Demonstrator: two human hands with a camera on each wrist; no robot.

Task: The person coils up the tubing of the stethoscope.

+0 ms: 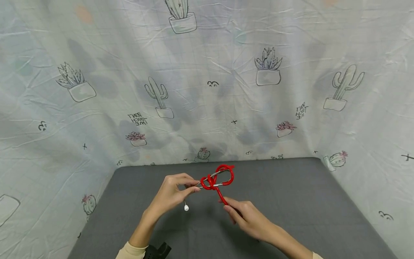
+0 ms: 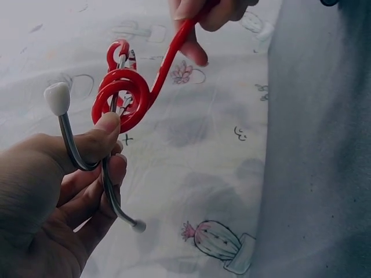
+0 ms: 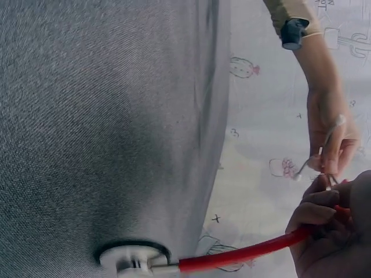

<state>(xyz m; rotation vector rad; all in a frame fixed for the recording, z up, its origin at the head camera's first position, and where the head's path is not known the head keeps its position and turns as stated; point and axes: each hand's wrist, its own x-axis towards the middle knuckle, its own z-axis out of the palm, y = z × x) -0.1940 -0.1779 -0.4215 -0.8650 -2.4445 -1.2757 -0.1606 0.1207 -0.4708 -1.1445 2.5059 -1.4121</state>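
A stethoscope with red tubing [image 1: 230, 177] hangs between my hands above the grey table. Its tube is wound in loops around the metal ear tubes. My left hand [image 1: 173, 192] pinches the metal ear tubes [image 2: 113, 191] between thumb and fingers, just below the coils [image 2: 136, 98]. White eartips [image 2: 57, 98] stick out on both sides of that hand. My right hand [image 1: 244, 217] grips the free stretch of red tube [image 1: 221, 196] below the loops. In the right wrist view, the tube's end carries the round chest piece [image 3: 133, 258], hanging past the right hand.
The grey cloth-covered table [image 1: 278, 190] lies under both hands. A pale curtain [image 1: 207, 108] printed with potted cacti surrounds it at the back and sides. A dark wrist camera [image 1: 157, 250] sits on the left forearm by the sleeve.
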